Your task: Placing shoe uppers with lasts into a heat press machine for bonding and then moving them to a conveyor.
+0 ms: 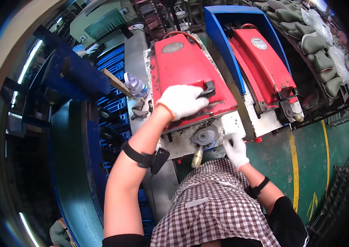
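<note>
A red metal cover (pixel 186 66) with a round plate on top lies in front of me. My left hand (pixel 182 101), in a white glove with an orange cuff, is closed at the black handle (pixel 209 88) near its front edge. Part of the grip is hidden by the fingers. In front of the cover sits a grey latch plate (pixel 205 135), with a lever (pixel 198 157) wrapped in yellowish film pointing toward me. Right of that lever, my right hand (pixel 236 150), also white-gloved, hangs apart from the cover with its fingers loosely curled; nothing shows in them.
A second red cover (pixel 260 61) stands right, framed by a blue housing (pixel 240 12). Saddle-shaped grey-green pieces (pixel 322 61) fill a rack beyond it. On the left are a clear bottle (pixel 136 85), a blue roller conveyor (pixel 112 61) and another person's gloved hand (pixel 92 49).
</note>
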Motion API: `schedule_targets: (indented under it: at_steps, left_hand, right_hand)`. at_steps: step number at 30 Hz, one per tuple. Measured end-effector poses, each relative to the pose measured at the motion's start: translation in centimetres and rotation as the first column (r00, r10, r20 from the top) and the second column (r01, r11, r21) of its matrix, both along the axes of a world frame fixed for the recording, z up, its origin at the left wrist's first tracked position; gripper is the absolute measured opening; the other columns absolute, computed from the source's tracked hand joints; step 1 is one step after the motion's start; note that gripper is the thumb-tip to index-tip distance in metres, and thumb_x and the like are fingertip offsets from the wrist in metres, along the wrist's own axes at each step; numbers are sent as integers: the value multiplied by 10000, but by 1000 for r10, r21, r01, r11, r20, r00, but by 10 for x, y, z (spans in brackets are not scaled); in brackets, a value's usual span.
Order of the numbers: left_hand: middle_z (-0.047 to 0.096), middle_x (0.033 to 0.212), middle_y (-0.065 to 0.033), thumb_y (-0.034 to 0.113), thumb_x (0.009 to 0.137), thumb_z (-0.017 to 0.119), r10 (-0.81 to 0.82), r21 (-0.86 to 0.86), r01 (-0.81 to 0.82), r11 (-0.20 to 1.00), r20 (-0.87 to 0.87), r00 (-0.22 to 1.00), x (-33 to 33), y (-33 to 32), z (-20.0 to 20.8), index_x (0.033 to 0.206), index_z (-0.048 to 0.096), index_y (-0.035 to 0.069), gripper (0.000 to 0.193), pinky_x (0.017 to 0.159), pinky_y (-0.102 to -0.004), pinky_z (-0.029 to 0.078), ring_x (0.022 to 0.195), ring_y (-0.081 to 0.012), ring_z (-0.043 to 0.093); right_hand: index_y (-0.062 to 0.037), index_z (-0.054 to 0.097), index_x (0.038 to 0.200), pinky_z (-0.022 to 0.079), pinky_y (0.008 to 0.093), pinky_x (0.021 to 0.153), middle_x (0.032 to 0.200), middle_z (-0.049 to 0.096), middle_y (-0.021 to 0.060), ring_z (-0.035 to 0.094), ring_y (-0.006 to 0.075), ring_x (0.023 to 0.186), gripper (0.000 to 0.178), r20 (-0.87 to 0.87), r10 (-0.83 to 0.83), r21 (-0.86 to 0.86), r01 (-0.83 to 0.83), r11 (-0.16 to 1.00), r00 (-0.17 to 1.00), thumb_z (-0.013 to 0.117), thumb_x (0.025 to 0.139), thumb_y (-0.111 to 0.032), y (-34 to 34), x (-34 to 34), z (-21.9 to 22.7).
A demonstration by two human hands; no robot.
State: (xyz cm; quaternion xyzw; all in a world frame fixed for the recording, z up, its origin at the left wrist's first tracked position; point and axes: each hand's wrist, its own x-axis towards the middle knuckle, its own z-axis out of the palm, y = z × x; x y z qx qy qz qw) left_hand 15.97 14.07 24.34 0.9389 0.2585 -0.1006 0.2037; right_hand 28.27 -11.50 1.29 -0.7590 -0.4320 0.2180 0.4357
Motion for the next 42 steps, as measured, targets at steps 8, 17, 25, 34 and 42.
schedule_targets:
  at_steps: [8, 17, 25, 34, 42]
  left_hand:
    - [725, 865, -177, 472, 988, 561, 51, 123, -65, 990, 116, 992, -4, -45, -117, 999, 668, 111, 377, 769, -518, 541, 847, -380, 717]
    - [702, 754, -177, 482, 957, 638, 106, 230, -128, 965, 108, 988, 3, -54, -127, 945, 674, 117, 367, 659, -518, 548, 732, -384, 715]
    - [731, 819, -145, 432, 952, 674, 257, 125, -303, 945, 293, 921, 13, -68, -120, 998, 731, 125, 315, 718, -455, 564, 793, -344, 731]
    - [718, 1108, -145, 53, 845, 730, 266, -83, -349, 933, 813, 517, 124, -128, -120, 1188, 686, 13, 348, 942, -387, 549, 1033, -303, 698]
    - [652, 1272, -175, 136, 780, 753, -61, 53, 32, 998, 765, 642, 252, -158, -117, 1250, 652, 59, 487, 1012, -461, 506, 1185, -370, 629]
  right_hand:
    - [-62, 428, 1575, 539, 376, 984, 1353, 632, 133, 631, 216, 1163, 725, -904, 166, -185, -710, 679, 395, 691, 991, -402, -15, -25, -11]
    - [-51, 626, 1249, 545, 406, 915, 897, 661, 35, 690, 270, 989, 295, -937, -143, 78, -588, 805, -320, 614, 1037, -257, 16, -50, -1]
    - [-65, 625, 1292, 618, 374, 778, 993, 710, 115, 732, 237, 867, 347, -920, 1, -107, -253, 962, 391, 674, 1021, -277, -50, 141, 1]
    - [-90, 722, 1168, 505, 494, 939, 1134, 720, 196, 669, 386, 1091, 368, 578, -198, -235, 393, 889, 792, 644, 947, -375, -115, 344, 37]
    - [-139, 238, 1634, 562, 506, 880, 1035, 735, 239, 723, 436, 964, 803, 200, -128, -565, 221, 795, 971, 584, 971, -431, -139, 260, 53]
